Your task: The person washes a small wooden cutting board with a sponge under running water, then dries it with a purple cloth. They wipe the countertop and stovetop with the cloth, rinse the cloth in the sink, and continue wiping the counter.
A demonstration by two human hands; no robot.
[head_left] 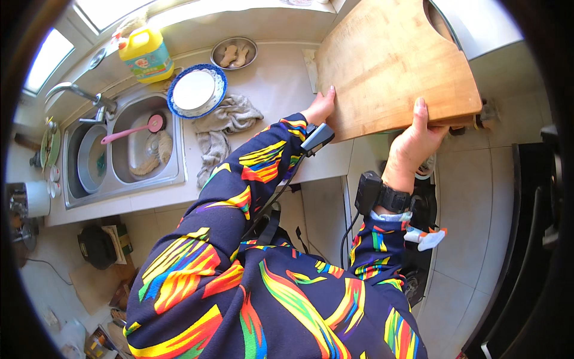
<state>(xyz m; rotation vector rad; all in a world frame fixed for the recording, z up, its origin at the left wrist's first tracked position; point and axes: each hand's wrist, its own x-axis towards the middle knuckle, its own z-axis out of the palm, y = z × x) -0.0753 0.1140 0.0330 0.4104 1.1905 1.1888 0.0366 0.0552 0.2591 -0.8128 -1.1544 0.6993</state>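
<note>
A large wooden cutting board (394,67), tilted, spans the upper right above the counter (287,67). My left hand (320,107) grips its lower left edge, thumb on its face. At its lower right edge, my right hand (415,143) holds it with the thumb on the face and the fingers hidden beneath. Part of another wooden piece shows under that corner. A grey rag (231,114) lies crumpled on the counter, left of my left hand, beside stacked plates (195,89), a white one on top of a blue-rimmed one. Behind them is a metal bowl (234,53) holding pale brown pieces.
At the left, the double steel sink (179,148) holds a grey basin (89,157), a pink-handled brush (130,134) and loofah-like pieces. A yellow detergent jug (147,56) stands behind it. A black stove (421,202) and a white spray nozzle (426,238) are near my right forearm.
</note>
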